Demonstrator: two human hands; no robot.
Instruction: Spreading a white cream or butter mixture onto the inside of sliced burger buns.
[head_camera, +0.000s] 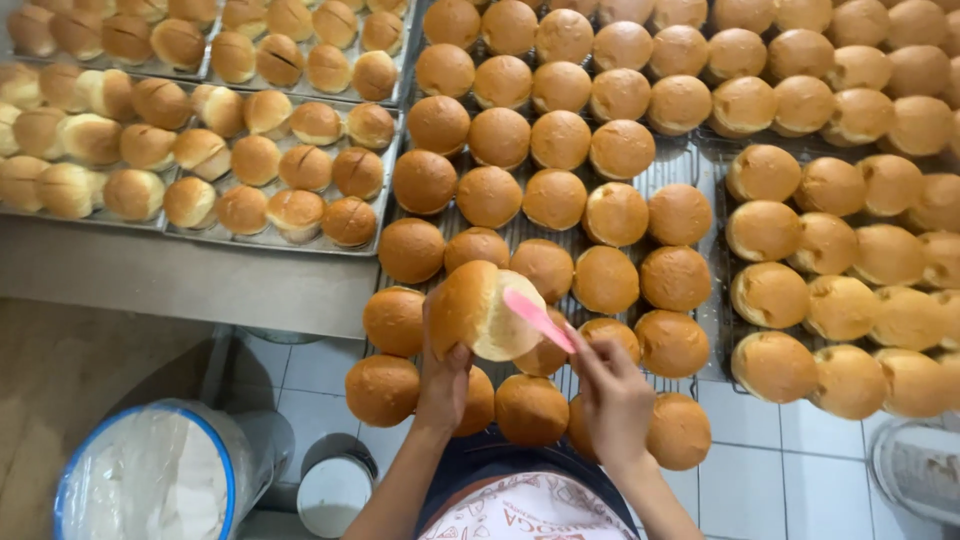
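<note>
My left hand (445, 375) holds a round golden bun (480, 308) tipped on its side, its pale cut face turned to the right. My right hand (612, 395) grips a pink spatula (538, 318) whose tip rests against that pale face. Both hands hover over the near edge of a wire rack (680, 165) covered with several whole brown buns (605, 280).
A second rack of buns (850, 260) lies to the right. Metal trays (200, 225) of split, paler buns sit at the upper left on a steel counter. Below left stands a blue-rimmed bucket (150, 475) with a white filling, beside a small round container (335, 490) on a tiled floor.
</note>
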